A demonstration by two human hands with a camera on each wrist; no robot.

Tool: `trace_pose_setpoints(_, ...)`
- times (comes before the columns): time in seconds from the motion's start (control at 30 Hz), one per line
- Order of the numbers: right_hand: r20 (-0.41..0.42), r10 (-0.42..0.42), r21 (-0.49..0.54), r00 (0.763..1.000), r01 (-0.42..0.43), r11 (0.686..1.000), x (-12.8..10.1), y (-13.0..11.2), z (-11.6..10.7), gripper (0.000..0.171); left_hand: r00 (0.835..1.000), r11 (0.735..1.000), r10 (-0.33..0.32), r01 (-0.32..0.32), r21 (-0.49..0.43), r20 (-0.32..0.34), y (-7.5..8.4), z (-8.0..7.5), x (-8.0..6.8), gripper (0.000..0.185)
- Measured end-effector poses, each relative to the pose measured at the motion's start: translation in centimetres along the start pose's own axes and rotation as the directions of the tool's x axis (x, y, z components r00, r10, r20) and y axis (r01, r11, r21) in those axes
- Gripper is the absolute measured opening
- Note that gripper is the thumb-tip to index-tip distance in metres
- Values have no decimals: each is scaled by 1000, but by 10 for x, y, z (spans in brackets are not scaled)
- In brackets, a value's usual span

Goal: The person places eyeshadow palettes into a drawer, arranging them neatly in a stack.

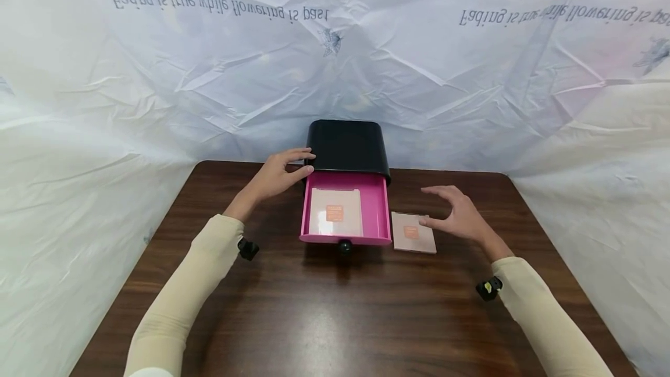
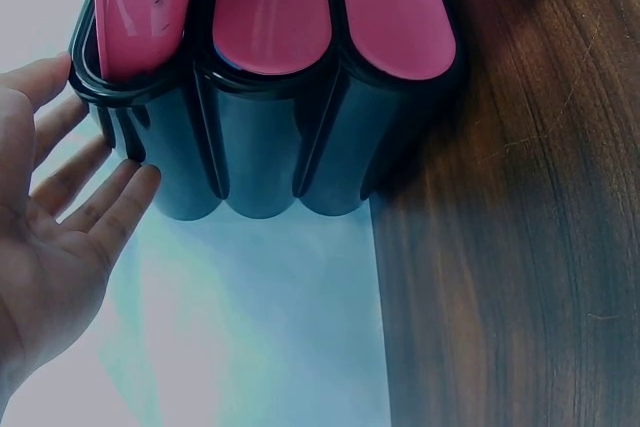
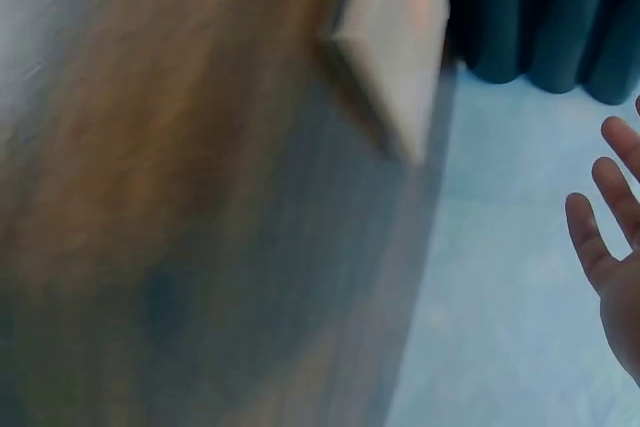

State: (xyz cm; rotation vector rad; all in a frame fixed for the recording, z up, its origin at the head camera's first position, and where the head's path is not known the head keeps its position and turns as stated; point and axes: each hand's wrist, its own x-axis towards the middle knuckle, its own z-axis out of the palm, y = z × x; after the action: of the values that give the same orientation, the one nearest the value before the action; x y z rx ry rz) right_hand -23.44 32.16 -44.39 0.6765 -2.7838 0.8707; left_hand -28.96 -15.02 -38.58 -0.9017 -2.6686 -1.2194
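Observation:
A small black cabinet with pink drawers stands at the back of the table, its top drawer pulled out. Inside that drawer, towards its left side, lies a flat, square, pale case with an orange square on it. My left hand has its fingertips at the cabinet's upper left edge, fingers extended. To the right of the drawer, a similar flat pale case lies on the table. My right hand is spread beside it, the thumb overlapping its right edge in the head view, holding nothing.
All three pink drawer fronts show in the left wrist view, including the middle drawer. A black knob sticks out from the open drawer. Wrinkled white sheeting with printed writing surrounds the dark wooden table at the back and sides.

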Motion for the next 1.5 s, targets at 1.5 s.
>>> trace_pose_setpoints(1.5, 323, 94, -158, 942, -44, 986, -20, 37, 31, 118, 1000, 1000, -9, 9, 10, -23, -3, 1, -1, 46)
